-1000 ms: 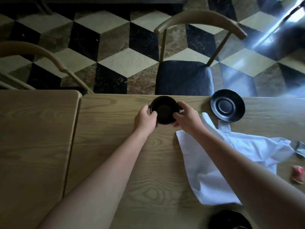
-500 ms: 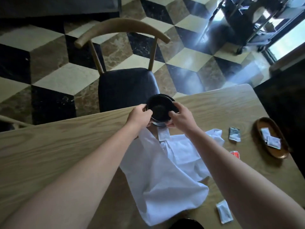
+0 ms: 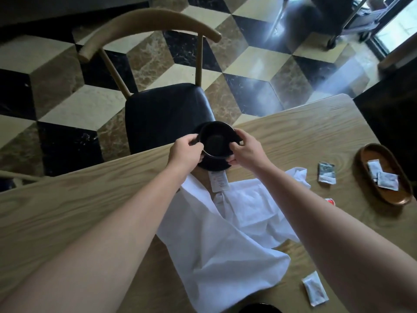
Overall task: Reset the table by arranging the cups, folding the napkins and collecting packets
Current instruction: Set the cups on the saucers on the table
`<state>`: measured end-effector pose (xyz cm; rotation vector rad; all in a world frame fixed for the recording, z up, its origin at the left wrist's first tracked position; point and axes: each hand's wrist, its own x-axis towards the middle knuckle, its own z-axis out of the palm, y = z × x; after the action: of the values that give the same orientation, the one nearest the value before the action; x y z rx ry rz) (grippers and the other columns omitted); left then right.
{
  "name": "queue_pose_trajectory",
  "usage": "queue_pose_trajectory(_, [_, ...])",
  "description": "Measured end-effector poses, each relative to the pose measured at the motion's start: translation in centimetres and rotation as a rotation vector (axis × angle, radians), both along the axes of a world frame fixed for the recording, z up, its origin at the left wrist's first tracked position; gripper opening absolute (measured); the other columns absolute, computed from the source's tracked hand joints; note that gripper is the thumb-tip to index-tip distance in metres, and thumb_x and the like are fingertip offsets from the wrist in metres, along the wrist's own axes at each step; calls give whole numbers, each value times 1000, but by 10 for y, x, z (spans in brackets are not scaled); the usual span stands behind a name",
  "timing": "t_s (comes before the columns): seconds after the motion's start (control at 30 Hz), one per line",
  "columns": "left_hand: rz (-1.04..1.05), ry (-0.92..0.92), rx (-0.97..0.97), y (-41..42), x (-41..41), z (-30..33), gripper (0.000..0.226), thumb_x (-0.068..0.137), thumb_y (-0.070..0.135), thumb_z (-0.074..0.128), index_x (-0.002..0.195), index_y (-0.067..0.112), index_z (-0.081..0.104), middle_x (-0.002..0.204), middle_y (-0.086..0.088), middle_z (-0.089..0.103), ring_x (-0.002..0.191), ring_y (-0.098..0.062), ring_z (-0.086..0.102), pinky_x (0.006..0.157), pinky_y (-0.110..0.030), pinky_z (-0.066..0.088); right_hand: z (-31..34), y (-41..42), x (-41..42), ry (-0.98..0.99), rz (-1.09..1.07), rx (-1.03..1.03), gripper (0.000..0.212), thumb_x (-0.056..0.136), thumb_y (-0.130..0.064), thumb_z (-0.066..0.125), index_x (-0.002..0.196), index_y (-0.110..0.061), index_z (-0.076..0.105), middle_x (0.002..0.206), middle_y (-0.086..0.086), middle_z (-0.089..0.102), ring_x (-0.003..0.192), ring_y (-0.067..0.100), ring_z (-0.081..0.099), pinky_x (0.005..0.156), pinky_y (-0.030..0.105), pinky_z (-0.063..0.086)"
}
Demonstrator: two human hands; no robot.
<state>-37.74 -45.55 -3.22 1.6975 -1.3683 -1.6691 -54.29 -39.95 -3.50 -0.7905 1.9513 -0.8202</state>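
Note:
A black cup (image 3: 215,141) sits over a black saucer (image 3: 213,164) at the far edge of the wooden table (image 3: 67,204). My left hand (image 3: 186,152) grips the cup's left side and my right hand (image 3: 246,150) grips its right side. A crumpled white napkin (image 3: 221,240) with a label lies just in front of the saucer. Loose packets lie to the right: a grey one (image 3: 326,172), a red one (image 3: 330,201) partly behind my right arm, and a white one (image 3: 314,291).
A brown oval tray (image 3: 370,159) holding two white packets (image 3: 383,177) rests near the table's right edge. A wooden chair with a dark seat (image 3: 164,111) stands behind the cup. Another black dish rim (image 3: 259,309) shows at the bottom edge.
Both hands carried the black cup to the right along the table and brought it over the black saucer. The view swung right, revealing the tray and packets.

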Motion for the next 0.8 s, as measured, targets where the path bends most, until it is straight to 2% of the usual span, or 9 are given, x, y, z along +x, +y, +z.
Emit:
queue_pose_trajectory(0.1, [32, 5, -7, -5, 1, -1, 34, 87, 9, 47, 94, 28, 73, 88, 0, 76, 74, -19, 75, 73, -32, 63, -3, -3, -2, -6, -4, 9, 44, 81, -7, 43, 98, -42, 63, 72, 3, 66, 53, 24, 71, 57, 42, 64])
queue_pose_trajectory(0.2, [30, 26, -8, -8, 3, -4, 20, 86, 19, 57, 85, 34, 70, 84, 0, 76, 79, -24, 76, 77, -39, 63, -7, -5, -1, -18, -6, 14, 42, 80, -8, 42, 93, -42, 64, 73, 6, 67, 54, 25, 72, 58, 45, 64])
queue_pose_trajectory(0.27, [31, 35, -13, -7, 5, -6, 11, 85, 24, 65, 87, 34, 70, 85, 1, 75, 79, -25, 76, 78, -41, 63, -8, -6, -1, -25, 7, 17, 42, 82, -7, 42, 103, -38, 62, 73, 7, 68, 54, 24, 73, 58, 43, 64])
queue_pose_trajectory(0.37, [26, 28, -14, -5, 6, -8, 16, 86, 19, 67, 99, 27, 69, 84, -1, 74, 81, -27, 75, 77, -42, 63, -8, -7, -1, -20, 27, 24, 43, 84, -7, 43, 110, -35, 61, 74, 6, 70, 56, 23, 74, 57, 39, 64])
queue_pose_trajectory(0.5, [36, 24, -7, -6, 6, -5, 19, 86, 15, 69, 88, 33, 64, 87, -1, 72, 80, -28, 75, 75, -42, 63, -9, -7, -1, 4, 41, 25, 44, 83, -8, 45, 112, -37, 61, 76, 5, 72, 59, 22, 75, 55, 34, 63])
queue_pose_trajectory(0.57, [52, 22, -1, -6, 6, -4, 18, 85, 16, 71, 97, 29, 66, 89, 0, 71, 78, -28, 76, 74, -41, 64, -10, -7, -1, 31, 72, 25, 46, 83, -10, 47, 115, -41, 60, 79, 5, 72, 63, 24, 76, 57, 39, 64])
queue_pose_trajectory(0.67, [66, -23, 24, -4, 5, -2, 30, 85, 20, 74, 115, 21, 68, 92, -4, 73, 76, -27, 75, 70, -38, 64, -11, -7, 1, 47, 96, 31, 49, 85, -11, 50, 124, -39, 60, 91, 11, 73, 69, 30, 76, 61, 48, 64])
queue_pose_trajectory(0.73, [56, -72, 27, -3, 6, 3, 33, 85, 26, 74, 117, 19, 68, 89, -6, 74, 74, -26, 75, 67, -38, 64, -7, -7, 2, 53, 112, 49, 53, 89, -15, 54, 133, -42, 53, 103, 12, 73, 71, 28, 76, 64, 47, 64])
queue_pose_trajectory(0.8, [49, -158, -28, 0, 8, 11, 33, 83, 39, 73, 111, 21, 67, 90, -3, 73, 73, -23, 73, 67, -39, 63, 0, -6, 0, 103, 126, 71, 66, 92, -26, 61, 151, -43, 34, 115, 6, 70, 74, 26, 76, 69, 43, 64])
